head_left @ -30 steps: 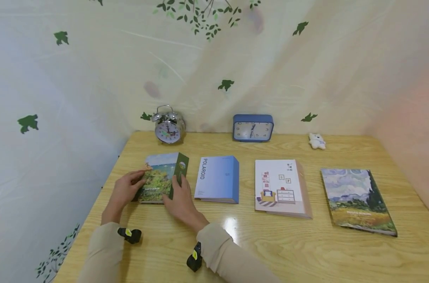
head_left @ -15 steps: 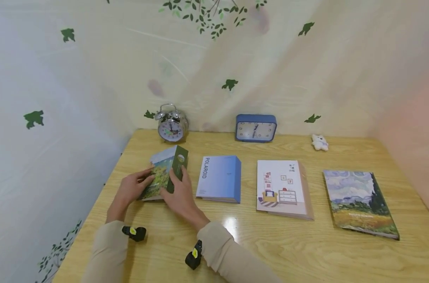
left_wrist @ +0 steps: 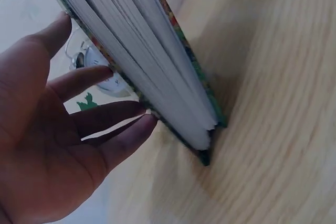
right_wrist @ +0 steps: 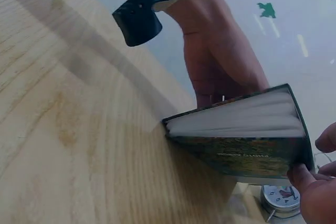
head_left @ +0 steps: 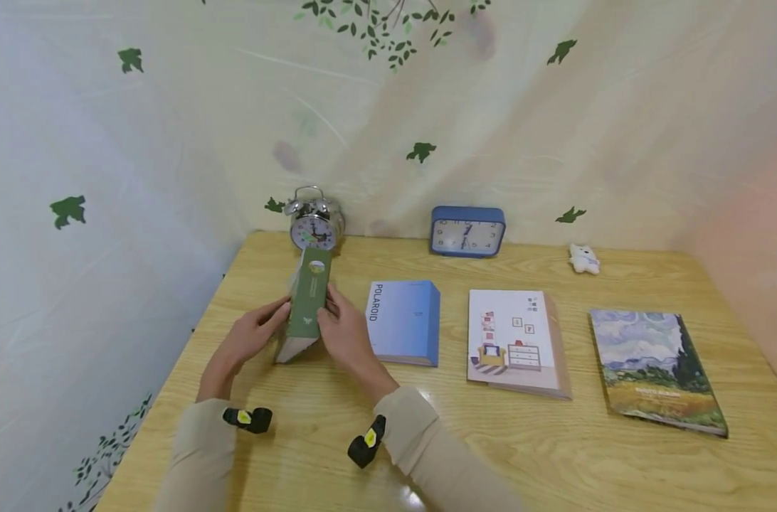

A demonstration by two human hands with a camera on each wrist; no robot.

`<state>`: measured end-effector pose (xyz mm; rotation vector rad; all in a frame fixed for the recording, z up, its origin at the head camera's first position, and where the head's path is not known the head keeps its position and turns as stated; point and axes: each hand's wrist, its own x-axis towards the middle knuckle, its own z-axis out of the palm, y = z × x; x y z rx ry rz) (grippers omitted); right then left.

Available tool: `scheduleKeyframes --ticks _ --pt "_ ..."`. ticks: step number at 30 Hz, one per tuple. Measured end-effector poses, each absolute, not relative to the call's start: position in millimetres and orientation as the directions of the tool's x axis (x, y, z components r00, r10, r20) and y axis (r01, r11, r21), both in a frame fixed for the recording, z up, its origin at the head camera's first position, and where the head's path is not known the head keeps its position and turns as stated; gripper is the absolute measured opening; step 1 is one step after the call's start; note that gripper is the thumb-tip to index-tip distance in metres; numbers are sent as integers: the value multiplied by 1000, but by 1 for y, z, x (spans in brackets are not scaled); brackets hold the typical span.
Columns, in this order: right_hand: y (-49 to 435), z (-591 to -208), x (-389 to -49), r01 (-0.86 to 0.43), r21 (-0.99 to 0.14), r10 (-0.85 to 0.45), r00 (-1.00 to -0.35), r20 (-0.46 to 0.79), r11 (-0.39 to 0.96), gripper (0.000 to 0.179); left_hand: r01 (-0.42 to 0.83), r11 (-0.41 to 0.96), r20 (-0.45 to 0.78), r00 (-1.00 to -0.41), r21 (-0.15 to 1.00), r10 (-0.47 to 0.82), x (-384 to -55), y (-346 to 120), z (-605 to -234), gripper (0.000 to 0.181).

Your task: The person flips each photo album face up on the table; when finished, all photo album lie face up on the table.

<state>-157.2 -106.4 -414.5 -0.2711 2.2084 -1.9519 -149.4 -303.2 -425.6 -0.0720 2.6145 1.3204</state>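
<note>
A photo album (head_left: 308, 295) stands on its long page edge at the left of the table, its green spine turned up. In the left wrist view its white pages show between two printed covers. My left hand (head_left: 250, 333) touches one cover with extended fingertips, the palm apart from it. On the opposite side, my right hand (head_left: 346, 327) grips the album by the spine edge; the right wrist view shows the thumb (right_wrist: 300, 176) on the cover bearing "PHOTO" lettering. Right beside that hand lies a blue POLAROID album (head_left: 404, 320).
A twin-bell alarm clock (head_left: 314, 226) stands just behind the held album. Farther right are a blue desk clock (head_left: 467, 232), a small white bear figure (head_left: 583, 259), a white illustrated album (head_left: 506, 338) and a landscape-painting album (head_left: 654, 366). A patterned curtain (head_left: 363, 107) hangs behind the table.
The album has been tipped up from lying flat, cover upward, to standing on its page edge with the spine on top. Both hands have stayed with it; the head view has shifted slightly.
</note>
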Motion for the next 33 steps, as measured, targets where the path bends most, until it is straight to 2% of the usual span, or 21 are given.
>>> scheduleKeyframes --ticks 4,9,17,25,28,33 --pt "-104 -408 -159 -25 -997 -222 -975 9 70 51 -117 412 -180 -977 904 117 -150 -299 -418 66" --pt "-109 -403 -157 -89 -995 -227 -971 80 32 48 -63 337 -114 -985 939 132 -151 -298 -402 57" --pt "-122 -401 -155 -130 -990 -294 -950 106 62 50 -26 425 -59 -996 905 65 -152 -304 -390 56" --pt "-135 -415 -152 -219 -952 -353 -926 133 216 49 -21 570 -27 -1000 821 1 -148 -313 -381 51" --pt "-140 -424 -150 -229 -933 -393 -913 106 278 48 -14 657 -8 -1000 753 -13 -149 -315 -376 55" --pt "-145 -440 -147 -173 -911 -461 -887 -21 373 52 -49 731 -31 -999 681 -39 -150 -323 -373 68"
